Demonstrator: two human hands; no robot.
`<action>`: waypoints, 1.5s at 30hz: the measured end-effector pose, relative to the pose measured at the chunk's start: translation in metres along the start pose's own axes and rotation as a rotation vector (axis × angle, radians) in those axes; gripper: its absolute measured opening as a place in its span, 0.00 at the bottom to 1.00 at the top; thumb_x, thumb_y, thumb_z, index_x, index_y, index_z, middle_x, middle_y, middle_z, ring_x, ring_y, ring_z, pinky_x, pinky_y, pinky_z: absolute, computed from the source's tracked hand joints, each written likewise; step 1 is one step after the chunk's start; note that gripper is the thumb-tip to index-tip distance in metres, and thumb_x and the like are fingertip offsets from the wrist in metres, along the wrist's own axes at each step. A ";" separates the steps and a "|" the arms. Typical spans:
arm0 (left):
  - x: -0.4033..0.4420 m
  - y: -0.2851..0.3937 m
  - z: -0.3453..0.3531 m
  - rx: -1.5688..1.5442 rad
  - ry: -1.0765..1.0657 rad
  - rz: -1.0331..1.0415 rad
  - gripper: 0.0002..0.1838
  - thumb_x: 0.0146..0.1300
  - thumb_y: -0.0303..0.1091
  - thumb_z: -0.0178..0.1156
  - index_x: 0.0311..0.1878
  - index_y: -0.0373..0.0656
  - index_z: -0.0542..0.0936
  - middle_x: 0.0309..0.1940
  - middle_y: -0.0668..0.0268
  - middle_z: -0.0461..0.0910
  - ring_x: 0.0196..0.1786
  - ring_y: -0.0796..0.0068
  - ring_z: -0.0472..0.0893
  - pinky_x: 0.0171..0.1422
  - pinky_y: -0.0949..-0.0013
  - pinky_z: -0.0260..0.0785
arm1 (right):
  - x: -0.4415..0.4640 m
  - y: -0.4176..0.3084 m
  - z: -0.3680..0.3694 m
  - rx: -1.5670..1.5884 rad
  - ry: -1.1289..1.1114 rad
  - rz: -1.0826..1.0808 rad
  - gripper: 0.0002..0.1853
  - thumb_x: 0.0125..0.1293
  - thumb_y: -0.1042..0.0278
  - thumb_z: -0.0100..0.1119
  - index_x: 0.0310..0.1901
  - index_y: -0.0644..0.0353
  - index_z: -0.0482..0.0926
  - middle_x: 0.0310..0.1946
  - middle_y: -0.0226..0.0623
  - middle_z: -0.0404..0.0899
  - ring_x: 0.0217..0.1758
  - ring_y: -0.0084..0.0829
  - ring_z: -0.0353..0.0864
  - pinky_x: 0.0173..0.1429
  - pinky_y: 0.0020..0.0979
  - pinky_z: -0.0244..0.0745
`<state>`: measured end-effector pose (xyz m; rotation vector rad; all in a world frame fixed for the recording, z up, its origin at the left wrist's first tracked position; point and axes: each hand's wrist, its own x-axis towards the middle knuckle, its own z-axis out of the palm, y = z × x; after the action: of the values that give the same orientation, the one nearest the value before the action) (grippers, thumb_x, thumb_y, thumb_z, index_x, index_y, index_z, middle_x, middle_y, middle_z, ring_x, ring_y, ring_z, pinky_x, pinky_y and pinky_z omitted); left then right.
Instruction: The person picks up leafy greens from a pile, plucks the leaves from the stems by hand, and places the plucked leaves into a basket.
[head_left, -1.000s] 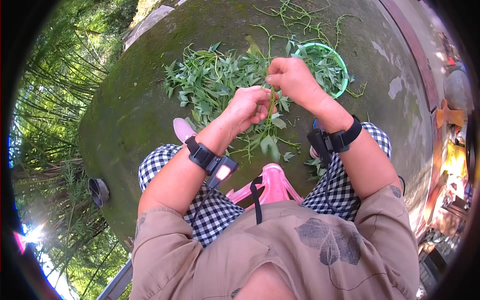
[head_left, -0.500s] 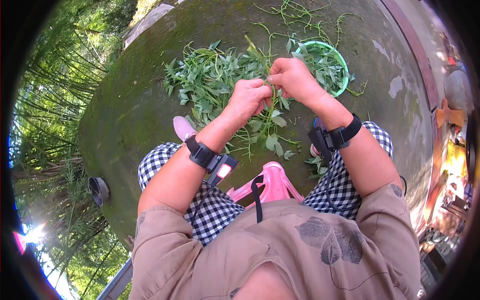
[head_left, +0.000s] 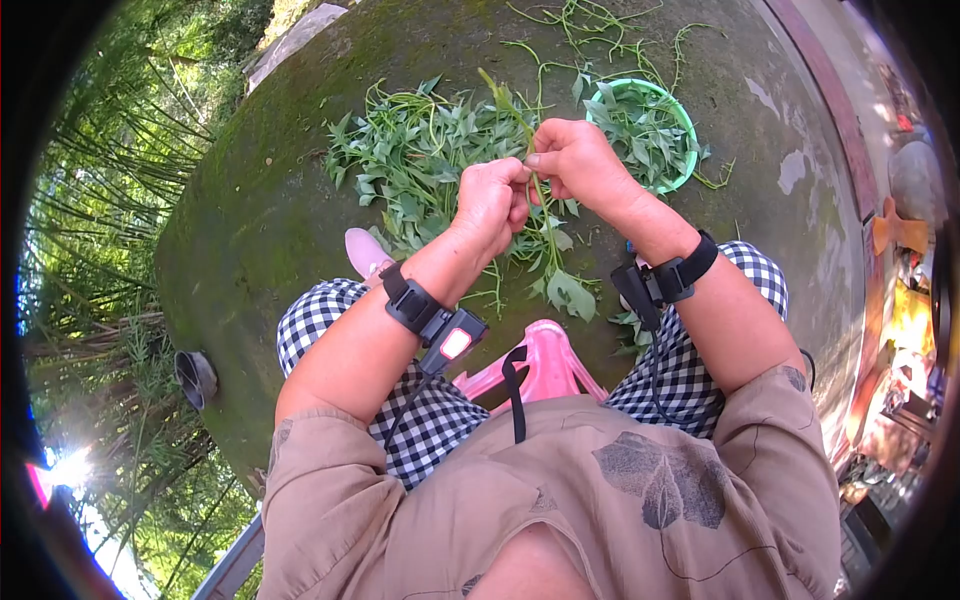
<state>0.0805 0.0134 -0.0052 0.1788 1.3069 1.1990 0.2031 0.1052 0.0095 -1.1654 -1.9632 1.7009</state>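
Observation:
Both hands meet over the ground around one leafy green vine stem (head_left: 548, 235), its lower leaves hanging toward me. My left hand (head_left: 492, 200) is closed, pinching the stem. Close against it, my right hand (head_left: 580, 165) also pinches the stem between thumb and finger. The stem's tip points up and away above the fingers. Beyond my left hand lies a heap of leafy vines (head_left: 420, 165). Past my right hand stands a light green basket (head_left: 690, 150) holding picked leaves (head_left: 645, 130). The exact grip of the hidden fingers does not show.
Stripped stems (head_left: 600, 30) are scattered at the far side on the mossy concrete ground (head_left: 270, 190). A pink plastic stool (head_left: 545, 365) is between my knees. A dark pot (head_left: 196, 380) lies at the left edge, beside bamboo (head_left: 110, 230). Household clutter (head_left: 905, 290) lines the right.
My hands have shifted slightly left and stay together on the stem. The hanging leaves have swung a little toward me and now show a broad leaf at the bottom.

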 end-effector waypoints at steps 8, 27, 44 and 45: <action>0.015 0.005 -0.018 -0.158 -0.025 -0.045 0.08 0.70 0.33 0.49 0.44 0.39 0.72 0.34 0.54 0.80 0.22 0.74 0.72 0.20 0.73 0.58 | 0.001 -0.005 -0.005 0.089 -0.012 0.066 0.07 0.59 0.74 0.63 0.28 0.65 0.74 0.21 0.36 0.79 0.17 0.23 0.77 0.20 0.27 0.70; 0.025 0.078 -0.100 -0.359 -0.223 0.329 0.08 0.73 0.37 0.51 0.50 0.46 0.72 0.24 0.73 0.62 0.23 0.77 0.61 0.26 0.74 0.56 | 0.002 0.028 -0.070 0.418 0.310 0.261 0.04 0.65 0.73 0.59 0.34 0.63 0.75 0.26 0.36 0.78 0.19 0.26 0.79 0.20 0.22 0.71; 0.003 0.005 -0.002 0.408 -0.184 0.106 0.07 0.60 0.31 0.63 0.39 0.39 0.84 0.19 0.79 0.70 0.17 0.91 0.61 0.19 0.81 0.47 | 0.006 0.004 -0.043 0.463 0.080 0.341 0.10 0.65 0.65 0.62 0.33 0.62 0.74 0.25 0.36 0.78 0.19 0.30 0.81 0.20 0.25 0.71; 0.003 0.006 -0.003 0.370 -0.190 0.099 0.07 0.60 0.31 0.63 0.39 0.39 0.83 0.19 0.78 0.70 0.17 0.90 0.62 0.19 0.80 0.47 | 0.005 0.004 -0.041 0.463 0.081 0.340 0.10 0.65 0.65 0.62 0.33 0.62 0.74 0.25 0.36 0.78 0.19 0.30 0.81 0.20 0.26 0.71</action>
<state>0.0738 0.0166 -0.0040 0.6165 1.3531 0.9862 0.2297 0.1373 0.0149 -1.4055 -1.2699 2.0850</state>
